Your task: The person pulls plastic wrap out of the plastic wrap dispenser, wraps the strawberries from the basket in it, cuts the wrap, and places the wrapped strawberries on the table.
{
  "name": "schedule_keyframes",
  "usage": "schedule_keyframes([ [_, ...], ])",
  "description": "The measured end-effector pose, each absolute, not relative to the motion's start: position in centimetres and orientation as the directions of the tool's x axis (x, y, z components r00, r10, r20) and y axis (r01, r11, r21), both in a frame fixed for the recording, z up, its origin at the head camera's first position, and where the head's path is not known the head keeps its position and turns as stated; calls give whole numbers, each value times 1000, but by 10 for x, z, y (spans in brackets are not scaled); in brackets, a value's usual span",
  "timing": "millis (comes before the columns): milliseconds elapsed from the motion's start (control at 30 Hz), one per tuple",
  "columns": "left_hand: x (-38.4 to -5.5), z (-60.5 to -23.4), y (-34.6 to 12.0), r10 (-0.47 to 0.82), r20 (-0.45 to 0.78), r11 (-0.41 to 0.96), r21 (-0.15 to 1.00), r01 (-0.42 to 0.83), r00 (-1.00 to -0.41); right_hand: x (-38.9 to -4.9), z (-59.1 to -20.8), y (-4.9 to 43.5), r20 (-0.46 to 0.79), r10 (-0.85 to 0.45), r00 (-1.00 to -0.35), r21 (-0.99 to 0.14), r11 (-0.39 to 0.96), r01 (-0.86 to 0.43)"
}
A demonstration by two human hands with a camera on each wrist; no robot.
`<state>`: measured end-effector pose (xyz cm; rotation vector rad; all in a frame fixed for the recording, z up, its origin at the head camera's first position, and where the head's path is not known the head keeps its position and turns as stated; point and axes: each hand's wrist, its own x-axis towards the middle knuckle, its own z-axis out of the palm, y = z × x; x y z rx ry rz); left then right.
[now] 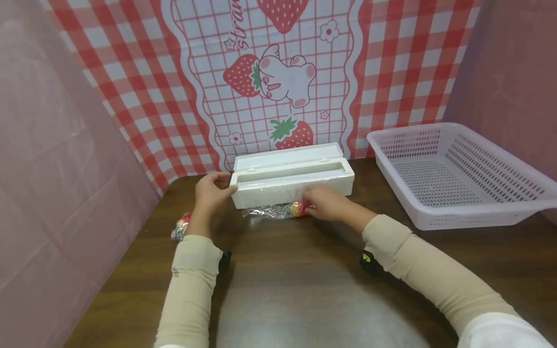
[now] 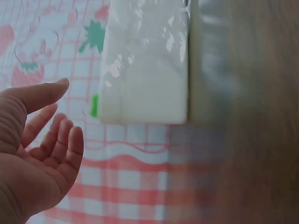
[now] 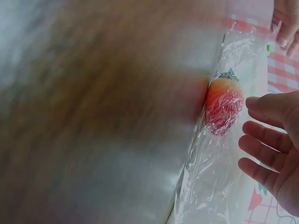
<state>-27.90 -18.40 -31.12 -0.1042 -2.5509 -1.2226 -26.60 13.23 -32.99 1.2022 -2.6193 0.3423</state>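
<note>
Head view: strawberry (image 1: pixel 298 209) lies outside open box (image 1: pixel 274 193); left fingers (image 2: pixel 75 148) parted, right fingers (image 3: pixel 264 147) likewise.

We see a white lidded dispenser box (image 1: pixel 283 191) lying lengthwise, its lid (image 1: pixel 289 155) tipped back, beside the left hand (image 1: pixel 211 191), and just before it a red-orange strawberry (image 1: pixel 298 209) in crinkled clear film (image 1: pixel 269 211), leafy end leftward, beside the right hand (image 1: pixel 329 203).
</note>
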Motion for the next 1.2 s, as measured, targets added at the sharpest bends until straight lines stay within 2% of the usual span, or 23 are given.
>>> schedule_keyframes([
  [133, -288, -323, -193, -104, 203, 579, 808, 107, -974, -266, -329, 129, 313, -698, -645, -139, 638, -758],
  [267, -300, -336, -196, -47, 67, 404, 914, 42, -997, -267, -328, 124, 329, -697, -637, -148, 629, -764],
  [367, -306, -342, -193, 0, 16, 295, 956, 16, -1000, -268, -328, 119, 343, -710, -615, -133, 612, -780],
  [567, -310, -345, -189, -24, 33, 317, 948, 24, -999, -269, -324, 108, 373, -718, -588, -116, 592, -797],
  [867, -318, -345, -187, -45, 23, 360, 933, 5, -999, -278, -305, 64, 304, -690, -657, -199, 628, -752],
  [1133, -317, -346, -190, -34, 36, 355, 935, 21, -999, -292, -300, 4, 429, -598, -678, -236, 650, -722],
  [1200, -313, -348, -194, -40, 38, 358, 933, 22, -998, -294, -303, -12, 428, -598, -677, -213, 662, -719],
])
